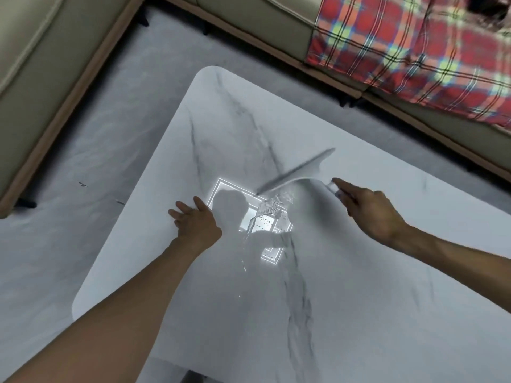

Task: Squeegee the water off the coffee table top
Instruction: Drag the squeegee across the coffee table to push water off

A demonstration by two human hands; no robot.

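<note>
The white marble-look coffee table [345,286] fills the middle of the view. A patch of water [265,217] glints near its centre, inside the reflection of a ceiling light. My right hand [367,211] grips the handle of a white squeegee [301,172], whose long blade is blurred and lies on the table just beyond the water. My left hand [196,221] rests flat on the table near its left edge, fingers apart, left of the water and holding nothing.
A beige sofa [36,87] stands at the left and along the back. A red plaid blanket [414,48] hangs over the sofa at the upper right. Pale grey marbled floor [91,167] lies between sofa and table.
</note>
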